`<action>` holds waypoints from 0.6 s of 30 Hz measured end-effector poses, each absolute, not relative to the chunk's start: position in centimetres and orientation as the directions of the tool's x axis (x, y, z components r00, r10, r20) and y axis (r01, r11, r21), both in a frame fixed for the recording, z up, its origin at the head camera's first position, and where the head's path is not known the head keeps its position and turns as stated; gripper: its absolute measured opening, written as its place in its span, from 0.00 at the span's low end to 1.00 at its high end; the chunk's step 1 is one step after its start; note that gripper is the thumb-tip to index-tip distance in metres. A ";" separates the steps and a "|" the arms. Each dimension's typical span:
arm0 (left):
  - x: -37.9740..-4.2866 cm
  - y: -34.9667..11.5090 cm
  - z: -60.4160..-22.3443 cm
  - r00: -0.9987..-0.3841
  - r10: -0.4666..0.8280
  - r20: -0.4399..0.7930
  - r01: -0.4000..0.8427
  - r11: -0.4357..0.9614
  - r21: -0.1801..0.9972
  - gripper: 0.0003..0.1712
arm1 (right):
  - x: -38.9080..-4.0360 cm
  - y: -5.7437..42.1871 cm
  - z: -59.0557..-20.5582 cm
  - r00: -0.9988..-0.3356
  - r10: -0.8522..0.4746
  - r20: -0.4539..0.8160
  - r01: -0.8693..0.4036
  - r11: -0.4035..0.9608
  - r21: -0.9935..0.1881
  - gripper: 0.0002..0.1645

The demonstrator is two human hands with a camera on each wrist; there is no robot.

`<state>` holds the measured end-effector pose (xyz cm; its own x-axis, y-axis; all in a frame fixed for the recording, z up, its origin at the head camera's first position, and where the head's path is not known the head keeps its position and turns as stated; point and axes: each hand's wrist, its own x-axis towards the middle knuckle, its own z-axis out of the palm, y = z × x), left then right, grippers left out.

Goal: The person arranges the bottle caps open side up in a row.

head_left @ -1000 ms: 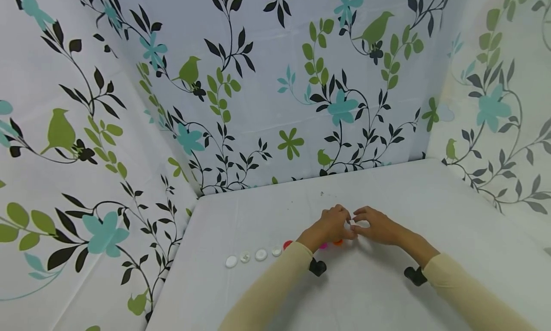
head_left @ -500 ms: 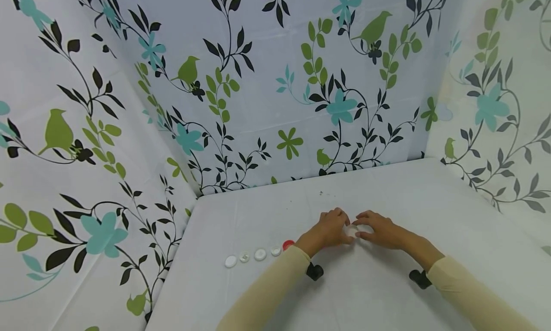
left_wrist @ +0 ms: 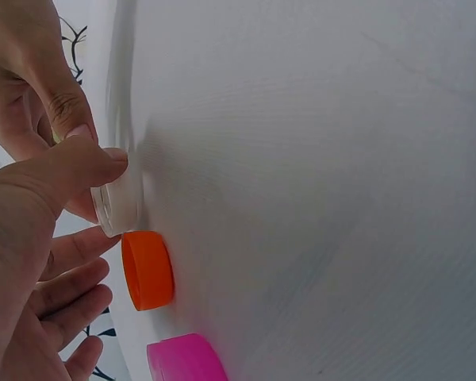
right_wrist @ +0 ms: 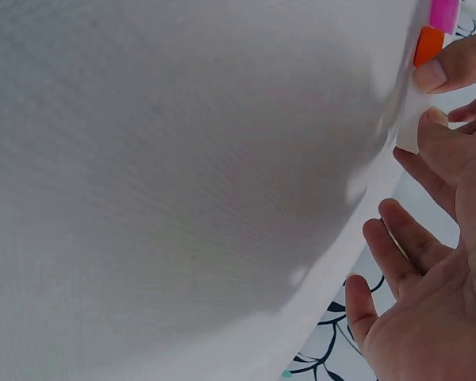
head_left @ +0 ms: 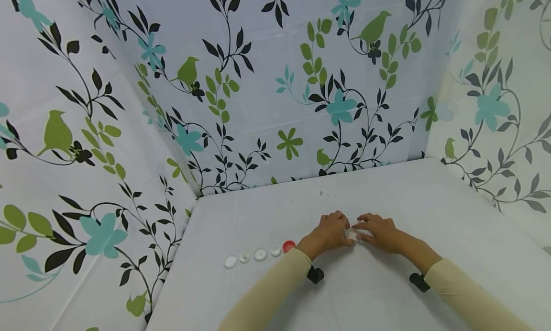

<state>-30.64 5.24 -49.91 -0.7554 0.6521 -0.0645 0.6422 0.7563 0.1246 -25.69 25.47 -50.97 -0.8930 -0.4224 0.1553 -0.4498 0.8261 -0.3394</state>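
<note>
A translucent white bottle cap (head_left: 351, 234) sits at the right end of a row of caps, low on the white table. My left hand (head_left: 330, 231) pinches it from the left between thumb and fingertips. From the other side my right hand (head_left: 380, 233) holds it too, thumb and index finger at its rim. In the left wrist view the white cap (left_wrist: 119, 205) stands close beside an orange cap (left_wrist: 147, 271), with a magenta cap (left_wrist: 187, 359) beyond that. The left hand hides these two coloured caps in the head view.
Farther left along the row lie a red cap (head_left: 289, 246) and several white caps (head_left: 260, 254). The white table (head_left: 379, 292) meets a leaf-and-bird patterned cloth (head_left: 258, 106) at the back and sides. Dark wrist-worn pieces (head_left: 315, 274) hang below both sleeves.
Both hands have come slightly lower and nearer with the white cap, bringing it down into the row's end. The orange and magenta caps, earlier visible below the left hand, are now covered in the head view.
</note>
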 end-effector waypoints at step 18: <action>-30.1 4.4 -50.2 -0.772 0.632 -0.067 0.620 0.773 0.135 0.26 | -25.6 24.6 -51.1 -0.887 -0.430 0.169 -0.462 0.823 -0.331 0.20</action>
